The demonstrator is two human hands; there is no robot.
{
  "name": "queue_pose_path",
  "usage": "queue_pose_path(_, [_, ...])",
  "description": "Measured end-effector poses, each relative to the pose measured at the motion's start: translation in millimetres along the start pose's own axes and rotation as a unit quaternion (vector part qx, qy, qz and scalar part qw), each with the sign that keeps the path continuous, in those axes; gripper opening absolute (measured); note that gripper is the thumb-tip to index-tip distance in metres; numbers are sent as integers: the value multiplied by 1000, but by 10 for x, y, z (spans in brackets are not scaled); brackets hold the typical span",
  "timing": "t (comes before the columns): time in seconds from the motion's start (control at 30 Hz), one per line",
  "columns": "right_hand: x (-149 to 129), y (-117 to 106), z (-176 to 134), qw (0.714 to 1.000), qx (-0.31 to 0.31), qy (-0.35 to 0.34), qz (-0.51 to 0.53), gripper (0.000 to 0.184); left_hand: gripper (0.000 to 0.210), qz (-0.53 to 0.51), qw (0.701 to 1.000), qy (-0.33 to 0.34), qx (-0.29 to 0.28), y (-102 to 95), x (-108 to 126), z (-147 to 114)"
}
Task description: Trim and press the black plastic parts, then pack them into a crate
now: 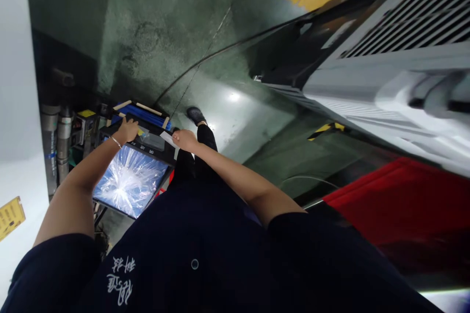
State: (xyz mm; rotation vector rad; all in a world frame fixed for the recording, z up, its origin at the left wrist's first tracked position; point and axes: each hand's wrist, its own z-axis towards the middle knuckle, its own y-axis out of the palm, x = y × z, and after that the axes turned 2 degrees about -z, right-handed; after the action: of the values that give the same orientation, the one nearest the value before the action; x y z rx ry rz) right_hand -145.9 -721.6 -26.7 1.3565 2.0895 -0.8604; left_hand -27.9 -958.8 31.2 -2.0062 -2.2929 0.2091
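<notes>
My left hand [127,130], with a bracelet at the wrist, is over a black panel [167,152] with white lettering. Its fingers are curled by a small yellow and clear piece [141,132]; what they grip is too small to make out. To its right, my right hand [184,140] is closed on the end of a white strip [168,139], which looks like paper or a label and lies across the panel's edge. On the near side of the panel is a bin-like opening lined with shiny clear plastic over blue [128,181].
A blue crate [143,110] with beige edges stands beyond the panel. Metal cylinders [63,139] and boxes [85,124] are at left, next to a white surface [16,83]. A black cable [220,52] crosses the green floor. A grey-white machine [404,68] and red cover [396,200] are at right.
</notes>
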Motion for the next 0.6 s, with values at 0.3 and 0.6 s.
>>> queue_pose_path(0.3, [-63,105,36,999,-30,-14,-7,29,38,76,991,103,-42,-122,-161,53])
queue_pose_path(0.6, [2,182,95,999,-42,-16,-26,30,37,58,992,87,-69,-83,-177,214])
